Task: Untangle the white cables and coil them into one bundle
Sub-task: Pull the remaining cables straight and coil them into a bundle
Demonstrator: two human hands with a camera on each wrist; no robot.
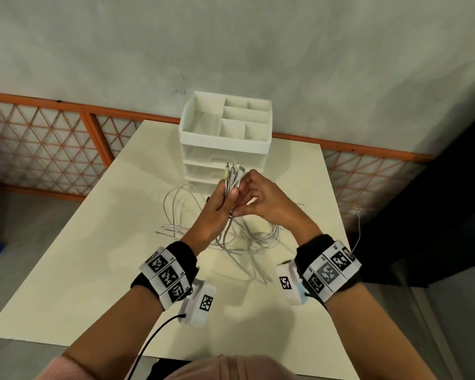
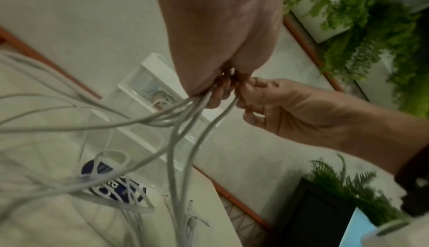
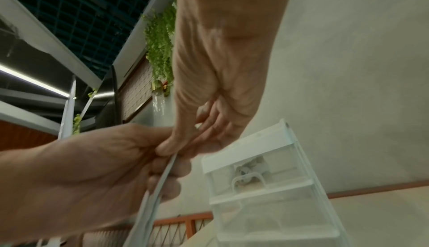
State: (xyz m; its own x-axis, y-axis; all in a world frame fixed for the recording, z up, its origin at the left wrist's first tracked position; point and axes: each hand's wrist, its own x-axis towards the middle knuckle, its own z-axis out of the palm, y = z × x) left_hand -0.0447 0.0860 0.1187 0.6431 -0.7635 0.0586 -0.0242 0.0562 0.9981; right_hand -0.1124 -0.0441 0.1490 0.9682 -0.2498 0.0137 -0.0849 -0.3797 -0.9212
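Both hands up over the middle of the desk (image 1: 99,256), working the white cables (image 1: 232,182). Left hand (image 1: 217,207) has its fingers wrapped round a bunch of cable ends, plugs sticking up past the fingertips toward the drawer unit (image 1: 225,138). Right hand (image 1: 261,198) sits right against it, thumb and fingers pinching one strand at the bunch; the right wrist view shows that strand (image 3: 162,175) running down from the pinch. Rest of the cables hang from the left fist in loose arcs and lie in a tangled pile on the desk below and between the wrists, several loops spreading to the left, a few strands trailing toward the near edge. Left wrist view shows the strands (image 2: 181,141) fanning out under the fist, plus a dark blue printed label or packet (image 2: 111,183) on the desk under some of them; text on it is too blurred to read. Drawer unit is white with clear drawers, stands at the far edge of the desk against the wall, open divided tray on top; something pale sits in the top drawer, can't tell what. Both wrists carry black bands with square coded markers (image 1: 167,275). Orange lattice railing (image 1: 39,149) runs behind the desk.
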